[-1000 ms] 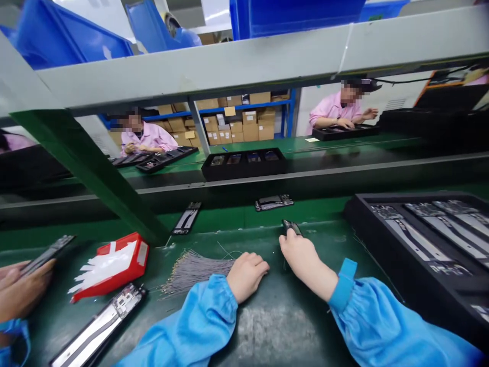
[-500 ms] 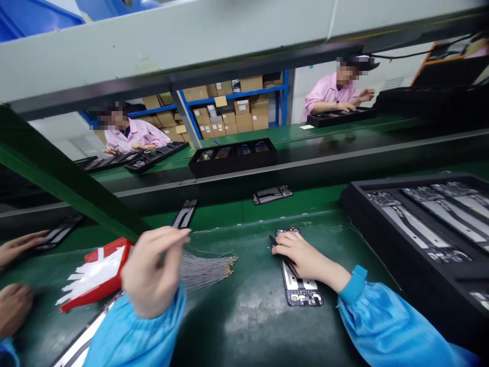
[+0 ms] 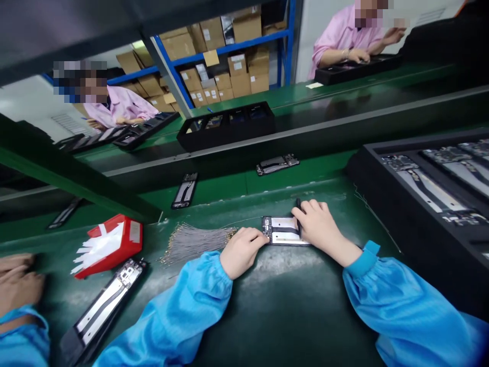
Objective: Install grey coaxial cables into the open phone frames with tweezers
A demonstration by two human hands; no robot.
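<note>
Since the earlier frame, the opened phone has turned from lengthwise to crosswise on the counter, and the left hand has come down from its raised position to the phone's left end. Left fingers: curled nearly together, tips at the near left corner of the phone; whether they pinch the edge or only rest on it cannot be determined. Right fingers: bent and closed on a slim black tool over the right part of the phone. The right hand conceals that end of the phone and much of the tool, so the tool's type cannot be identified. Left of the phone lies a wire bundle, its right end just beside the left hand; one loose wire runs toward the phone, its end hard to trace. Farther left, a red box holds white strips; the pale label on its end is illegible. Frame edges crop the black tray of phones at right and a co-worker's hands at left. Cartons in the background carry white labels too small to read.
</note>
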